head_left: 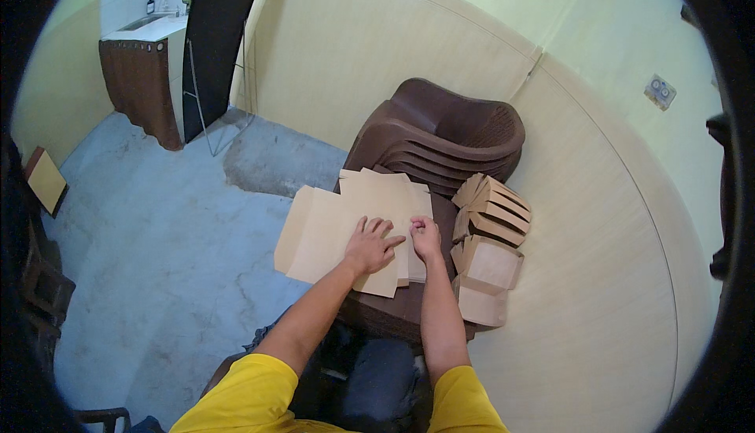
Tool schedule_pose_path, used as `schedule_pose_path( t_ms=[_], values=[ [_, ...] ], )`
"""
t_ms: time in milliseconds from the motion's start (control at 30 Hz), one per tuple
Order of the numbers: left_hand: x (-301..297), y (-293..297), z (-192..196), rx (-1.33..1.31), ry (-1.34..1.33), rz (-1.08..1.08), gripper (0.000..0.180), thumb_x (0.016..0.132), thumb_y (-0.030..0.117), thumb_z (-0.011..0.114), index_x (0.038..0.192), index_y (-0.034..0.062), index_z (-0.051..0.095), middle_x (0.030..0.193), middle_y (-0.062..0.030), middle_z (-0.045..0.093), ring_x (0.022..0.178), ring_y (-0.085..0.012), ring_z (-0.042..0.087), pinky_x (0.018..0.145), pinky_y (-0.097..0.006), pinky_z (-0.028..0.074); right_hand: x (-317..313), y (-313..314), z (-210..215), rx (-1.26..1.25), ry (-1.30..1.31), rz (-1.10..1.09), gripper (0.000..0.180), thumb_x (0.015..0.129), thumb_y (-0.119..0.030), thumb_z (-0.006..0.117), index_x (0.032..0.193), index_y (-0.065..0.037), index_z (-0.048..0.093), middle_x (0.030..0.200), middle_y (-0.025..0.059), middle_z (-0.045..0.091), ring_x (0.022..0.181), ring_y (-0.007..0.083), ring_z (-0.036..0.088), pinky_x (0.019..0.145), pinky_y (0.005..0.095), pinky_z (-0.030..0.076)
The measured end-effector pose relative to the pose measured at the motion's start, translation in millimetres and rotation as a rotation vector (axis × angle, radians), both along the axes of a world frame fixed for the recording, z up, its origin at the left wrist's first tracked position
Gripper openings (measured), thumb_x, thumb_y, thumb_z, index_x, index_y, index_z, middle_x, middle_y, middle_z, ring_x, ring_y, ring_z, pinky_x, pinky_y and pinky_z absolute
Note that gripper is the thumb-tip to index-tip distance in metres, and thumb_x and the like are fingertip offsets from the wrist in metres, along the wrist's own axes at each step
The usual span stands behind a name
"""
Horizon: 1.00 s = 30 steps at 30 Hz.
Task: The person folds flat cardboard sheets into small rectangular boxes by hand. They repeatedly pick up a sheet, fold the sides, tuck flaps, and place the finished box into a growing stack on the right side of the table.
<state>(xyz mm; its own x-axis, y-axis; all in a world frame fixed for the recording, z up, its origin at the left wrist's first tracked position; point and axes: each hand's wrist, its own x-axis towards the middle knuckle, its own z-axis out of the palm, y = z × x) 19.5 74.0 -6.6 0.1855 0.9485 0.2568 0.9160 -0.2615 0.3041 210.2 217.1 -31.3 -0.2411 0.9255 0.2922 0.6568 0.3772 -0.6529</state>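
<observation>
A stack of flat tan cardboard box blanks [330,224] lies across the seat of a stack of brown plastic chairs [440,130]. My left hand [371,246] rests flat on the top blank with its fingers spread. Just to its right, my right hand [425,236] pinches the blank's right edge with curled fingers. Several folded tan boxes [489,248] are piled on the right side of the seat, close beside my right hand.
A pale curved wall [598,221] runs behind and to the right of the chairs. Grey concrete floor [157,228] spreads to the left. At the far left stands a brown cabinet with a sink [145,63], beside it a dark panel [220,32] on a metal frame.
</observation>
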Motion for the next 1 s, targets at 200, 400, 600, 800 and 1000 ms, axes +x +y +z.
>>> schedule_pose_path(
  t_ms=[200, 400, 600, 800, 1000],
  values=[
    [2.5, 3.2, -5.1, 0.039, -0.003, 0.007, 0.052, 0.102, 0.040, 0.052, 0.153, 0.0379, 0.060, 0.158, -0.0091, 0.051, 0.153, -0.0312, 0.038, 0.129, -0.064, 0.022, -8.7, -19.8, 8.9, 0.076, 0.030, -0.052, 0.022, 0.086, -0.008, 0.076, 0.108, -0.008, 0.074, 0.106, 0.0087, 0.075, 0.102, 0.0218, 0.068, 0.090, 0.0358, 0.055],
    [0.1, 4.0, -2.9, -0.002, -0.039, 0.008, 0.058, 0.099, 0.042, 0.058, 0.156, 0.0321, 0.057, 0.156, -0.0095, 0.054, 0.151, -0.0308, 0.042, 0.130, -0.060, 0.024, -3.0, -30.1, 13.0, 0.069, 0.243, 0.087, 0.011, 0.086, -0.003, 0.069, 0.091, -0.001, 0.078, 0.099, 0.0110, 0.080, 0.090, 0.0221, 0.073, 0.085, 0.0349, 0.057],
    [-2.0, 18.6, 13.2, -0.052, -0.139, 0.089, 0.071, 0.090, 0.047, 0.068, 0.157, 0.0246, 0.056, 0.146, -0.0067, 0.060, 0.144, -0.0279, 0.048, 0.120, -0.053, 0.034, -2.1, -35.4, 16.1, 0.075, 0.203, 0.068, 0.023, 0.084, -0.009, 0.063, 0.073, 0.002, 0.079, 0.091, 0.0147, 0.083, 0.086, 0.0246, 0.078, 0.084, 0.0342, 0.058],
    [-0.5, 15.1, 12.8, 0.117, -0.030, 0.015, 0.062, 0.086, 0.045, 0.066, 0.143, 0.0202, 0.067, 0.134, -0.0062, 0.063, 0.132, -0.0276, 0.052, 0.112, -0.049, 0.038, 1.7, -26.7, 11.0, 0.113, 0.275, 0.085, 0.024, 0.087, -0.014, 0.064, 0.078, 0.001, 0.081, 0.089, 0.0139, 0.082, 0.082, 0.0251, 0.076, 0.082, 0.0384, 0.058],
    [3.0, 14.1, 9.3, 0.133, -0.020, 0.028, 0.061, 0.086, 0.044, 0.066, 0.143, 0.0199, 0.068, 0.132, -0.0062, 0.062, 0.131, -0.0279, 0.051, 0.112, -0.049, 0.038, -9.3, -18.8, 10.8, -0.031, 0.142, -0.197, 0.029, 0.088, -0.029, 0.085, 0.092, -0.002, 0.075, 0.089, 0.0098, 0.076, 0.085, 0.0278, 0.071, 0.085, 0.0419, 0.056]
  ],
)
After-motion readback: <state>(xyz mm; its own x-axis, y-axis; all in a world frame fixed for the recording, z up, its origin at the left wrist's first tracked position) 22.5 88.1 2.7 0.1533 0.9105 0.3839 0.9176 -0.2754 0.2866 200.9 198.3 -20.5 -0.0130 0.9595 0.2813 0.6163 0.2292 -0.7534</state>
